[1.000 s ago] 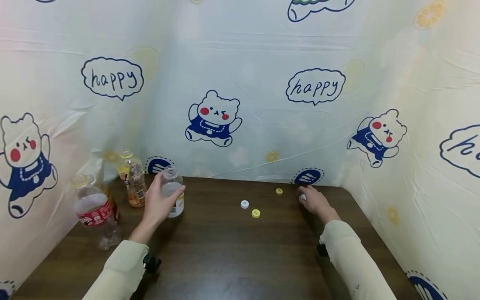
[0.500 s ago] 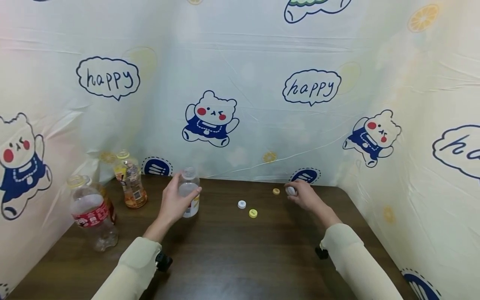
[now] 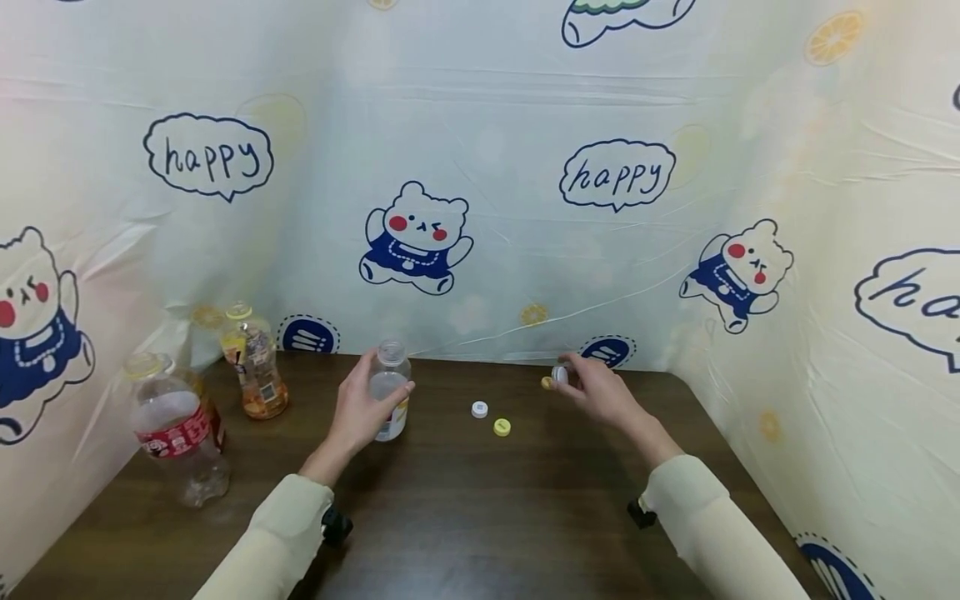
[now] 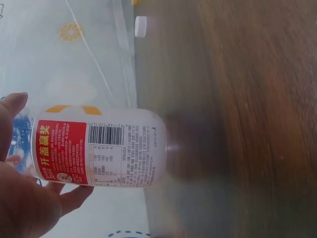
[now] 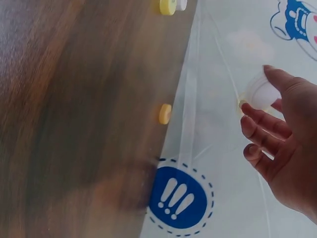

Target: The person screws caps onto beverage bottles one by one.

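Observation:
My left hand (image 3: 362,408) grips an uncapped, clear bottle (image 3: 391,382) round its upper part. In the left wrist view the bottle (image 4: 104,148) shows a white label with a red panel and a barcode, its base just above the table. Between thumb and fingers, my right hand (image 3: 603,396) pinches a white bottle cap (image 3: 560,375). The right wrist view has this cap (image 5: 262,93) held off the table, its flat round face showing. An orange-yellow cap (image 5: 165,114) lies on the table near the right hand. Between the hands lie a white cap (image 3: 479,409) and a yellow cap (image 3: 502,427).
At the left stand a clear bottle with a red label (image 3: 180,442), a bottle with an amber bottom (image 3: 264,400), and a brownish bottle (image 3: 212,408) mostly hidden behind the first. A patterned plastic sheet (image 3: 495,250) rises along the back and sides of the dark wooden table (image 3: 480,517).
The left hand has carried the bottle to the right. The right hand has lifted the white cap and moved left with it. The view has turned slightly right.

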Demonstrator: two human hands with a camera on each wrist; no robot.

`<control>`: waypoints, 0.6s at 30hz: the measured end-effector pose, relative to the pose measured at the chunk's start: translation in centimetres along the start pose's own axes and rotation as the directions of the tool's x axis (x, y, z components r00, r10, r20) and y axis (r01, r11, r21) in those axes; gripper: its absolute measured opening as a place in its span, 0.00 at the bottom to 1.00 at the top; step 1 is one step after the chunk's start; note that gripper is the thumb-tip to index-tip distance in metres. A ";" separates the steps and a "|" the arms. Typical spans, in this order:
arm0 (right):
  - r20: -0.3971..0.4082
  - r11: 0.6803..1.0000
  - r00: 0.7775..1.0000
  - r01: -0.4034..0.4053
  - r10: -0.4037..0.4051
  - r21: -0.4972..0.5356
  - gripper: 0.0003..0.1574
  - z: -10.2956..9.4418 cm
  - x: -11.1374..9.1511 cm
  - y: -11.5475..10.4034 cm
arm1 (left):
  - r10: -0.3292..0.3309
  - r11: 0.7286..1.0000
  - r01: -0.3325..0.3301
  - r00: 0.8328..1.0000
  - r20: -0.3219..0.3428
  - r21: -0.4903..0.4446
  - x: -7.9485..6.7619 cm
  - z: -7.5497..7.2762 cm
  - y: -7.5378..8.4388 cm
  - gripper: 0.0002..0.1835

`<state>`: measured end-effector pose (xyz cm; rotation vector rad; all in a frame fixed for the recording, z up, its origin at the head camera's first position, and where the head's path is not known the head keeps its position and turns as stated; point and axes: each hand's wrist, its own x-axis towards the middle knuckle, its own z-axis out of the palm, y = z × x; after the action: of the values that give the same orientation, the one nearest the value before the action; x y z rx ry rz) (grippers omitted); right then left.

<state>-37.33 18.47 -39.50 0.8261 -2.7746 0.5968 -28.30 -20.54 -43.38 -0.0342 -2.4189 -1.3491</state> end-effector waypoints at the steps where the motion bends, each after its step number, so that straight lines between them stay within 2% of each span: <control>1: -0.004 1.000 1.000 -0.006 0.006 -0.009 0.24 0.0 -0.1 -0.3 | 0.002 1.000 -0.002 1.000 0.004 -0.005 0.0 0.1 0.1 0.45; 5: -0.005 1.000 1.000 -0.002 0.002 -0.028 0.18 -0.2 -0.4 -1.3 | 0.012 1.000 -0.011 1.000 0.023 -0.023 0.0 0.8 0.7 0.45; 13: -0.002 1.000 1.000 0.016 -0.016 -0.027 0.21 -0.7 -0.6 -2.5 | 0.052 0.998 -0.050 0.997 0.050 -0.040 0.1 2.7 2.3 0.43; 18: 0.006 0.999 1.000 0.029 -0.029 -0.031 0.21 -0.8 -0.7 -2.8 | 0.067 0.997 -0.063 0.995 0.074 -0.054 0.0 3.8 2.7 0.42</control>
<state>-35.16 17.05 -38.06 0.8616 -2.7642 0.5454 -28.92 -15.91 -43.03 -0.1788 -2.4215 -1.4048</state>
